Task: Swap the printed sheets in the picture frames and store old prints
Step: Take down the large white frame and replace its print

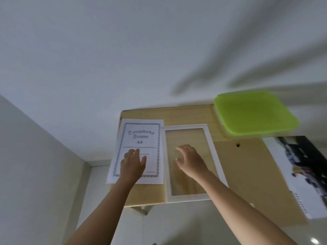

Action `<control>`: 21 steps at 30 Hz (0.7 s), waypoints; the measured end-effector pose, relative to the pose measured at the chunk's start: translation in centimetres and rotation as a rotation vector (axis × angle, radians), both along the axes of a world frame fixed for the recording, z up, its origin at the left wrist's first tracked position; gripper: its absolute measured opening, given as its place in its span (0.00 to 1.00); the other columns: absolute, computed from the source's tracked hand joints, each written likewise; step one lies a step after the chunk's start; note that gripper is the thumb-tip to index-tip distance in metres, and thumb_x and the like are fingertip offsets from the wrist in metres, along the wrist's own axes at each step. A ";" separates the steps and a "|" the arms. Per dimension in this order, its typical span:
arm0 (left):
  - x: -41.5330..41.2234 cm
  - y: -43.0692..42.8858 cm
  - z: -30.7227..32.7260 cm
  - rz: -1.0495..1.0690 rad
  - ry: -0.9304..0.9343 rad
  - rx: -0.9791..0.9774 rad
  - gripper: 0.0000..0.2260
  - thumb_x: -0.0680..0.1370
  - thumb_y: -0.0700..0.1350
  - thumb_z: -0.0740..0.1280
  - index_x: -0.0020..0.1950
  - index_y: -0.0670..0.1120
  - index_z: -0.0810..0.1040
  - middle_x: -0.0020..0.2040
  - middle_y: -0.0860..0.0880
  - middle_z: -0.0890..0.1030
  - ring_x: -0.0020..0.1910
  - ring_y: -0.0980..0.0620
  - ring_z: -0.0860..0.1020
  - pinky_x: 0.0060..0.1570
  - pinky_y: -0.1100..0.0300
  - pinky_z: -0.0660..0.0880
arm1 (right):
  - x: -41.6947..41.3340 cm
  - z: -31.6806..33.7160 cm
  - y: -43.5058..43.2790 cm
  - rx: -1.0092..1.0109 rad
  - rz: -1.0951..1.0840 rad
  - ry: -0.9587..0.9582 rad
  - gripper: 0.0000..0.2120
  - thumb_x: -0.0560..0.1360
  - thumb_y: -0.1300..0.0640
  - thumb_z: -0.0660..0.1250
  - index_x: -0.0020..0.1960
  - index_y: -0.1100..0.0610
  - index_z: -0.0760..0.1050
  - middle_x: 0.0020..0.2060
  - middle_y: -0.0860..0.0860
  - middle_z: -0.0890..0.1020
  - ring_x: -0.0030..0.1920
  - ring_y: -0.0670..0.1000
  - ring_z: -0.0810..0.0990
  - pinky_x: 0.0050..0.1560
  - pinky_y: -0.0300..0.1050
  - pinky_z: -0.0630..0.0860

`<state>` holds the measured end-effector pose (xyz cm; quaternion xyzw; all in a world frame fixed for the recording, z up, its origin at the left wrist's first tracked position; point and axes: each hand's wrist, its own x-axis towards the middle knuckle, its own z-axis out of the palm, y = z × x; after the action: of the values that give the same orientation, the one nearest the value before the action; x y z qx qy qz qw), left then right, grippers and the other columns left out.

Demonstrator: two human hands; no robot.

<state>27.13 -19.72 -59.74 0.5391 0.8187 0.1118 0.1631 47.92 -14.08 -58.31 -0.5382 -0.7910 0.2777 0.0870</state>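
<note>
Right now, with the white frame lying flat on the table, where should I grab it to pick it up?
Probably best to grab the white frame by its near short rail, coming from the front. It lies flat, and that rail sits close to the table's front edge, so you can hook under it there, thumb on top. The paper sheet crowds its left side.

Just left of the white picture frame (187, 197) lies a printed sheet (141, 137) with an ornate border. Its heading, in old-style lettering over three lines, reads "Document Frame A4". Small print near that sheet's lower right corner is too blurred to read. Well right of the frame, a photo print (304, 167) carries a column of tiny characters, also illegible.
</note>
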 end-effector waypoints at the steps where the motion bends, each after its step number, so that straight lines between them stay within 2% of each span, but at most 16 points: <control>1: -1.6 -0.9 -0.6 0.041 0.003 -0.015 0.21 0.80 0.51 0.57 0.69 0.42 0.65 0.68 0.42 0.68 0.67 0.42 0.66 0.63 0.48 0.66 | -1.8 -0.4 -0.7 0.007 0.026 0.012 0.22 0.78 0.56 0.59 0.70 0.54 0.63 0.69 0.51 0.66 0.69 0.50 0.64 0.65 0.45 0.68; 4: -5.6 -4.2 -2.5 0.142 -0.044 -0.083 0.24 0.79 0.52 0.57 0.72 0.43 0.59 0.70 0.41 0.64 0.68 0.42 0.63 0.64 0.46 0.65 | -6.9 -2.2 -2.6 0.000 0.109 0.025 0.22 0.78 0.56 0.59 0.72 0.54 0.61 0.71 0.51 0.63 0.71 0.49 0.60 0.65 0.43 0.67; 7: -7.3 -6.1 -4.1 0.203 -0.237 -0.136 0.28 0.80 0.53 0.57 0.75 0.44 0.52 0.71 0.41 0.62 0.69 0.42 0.63 0.64 0.46 0.65 | -10.0 -3.8 -4.2 -0.050 0.151 0.016 0.23 0.79 0.55 0.58 0.73 0.53 0.58 0.74 0.50 0.57 0.74 0.49 0.55 0.67 0.45 0.67; 9: -7.9 -6.8 -4.8 0.205 -0.374 -0.096 0.28 0.80 0.51 0.58 0.76 0.43 0.51 0.71 0.41 0.63 0.69 0.44 0.64 0.65 0.50 0.65 | -11.4 -4.8 -4.9 -0.066 0.161 -0.020 0.25 0.79 0.54 0.58 0.74 0.52 0.56 0.75 0.50 0.54 0.75 0.50 0.52 0.69 0.46 0.65; 12: -8.1 -7.1 -5.2 0.219 -0.446 0.000 0.27 0.79 0.46 0.61 0.75 0.42 0.55 0.71 0.42 0.66 0.69 0.46 0.65 0.65 0.56 0.62 | -12.6 -6.1 -5.7 -0.006 0.166 -0.107 0.25 0.79 0.54 0.57 0.74 0.54 0.56 0.75 0.53 0.53 0.75 0.52 0.49 0.72 0.49 0.58; 18: -8.5 -7.5 -5.3 0.297 -0.483 0.176 0.25 0.76 0.39 0.64 0.72 0.42 0.62 0.67 0.45 0.71 0.66 0.48 0.69 0.61 0.64 0.61 | -14.4 -7.2 -7.0 0.087 0.099 -0.096 0.23 0.77 0.59 0.59 0.71 0.59 0.62 0.73 0.58 0.59 0.75 0.58 0.53 0.72 0.53 0.56; 21: -9.0 -7.7 -5.0 0.418 -0.662 0.254 0.24 0.75 0.37 0.65 0.70 0.44 0.67 0.65 0.48 0.74 0.63 0.50 0.72 0.63 0.58 0.68 | -15.2 -7.3 -7.4 0.099 0.090 -0.089 0.23 0.76 0.59 0.60 0.70 0.60 0.64 0.73 0.60 0.61 0.74 0.59 0.55 0.71 0.55 0.58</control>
<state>18.12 -27.41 -64.73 0.3118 0.7937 0.4102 0.3233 32.73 -21.47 -65.57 -0.5088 -0.8303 0.2179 0.0658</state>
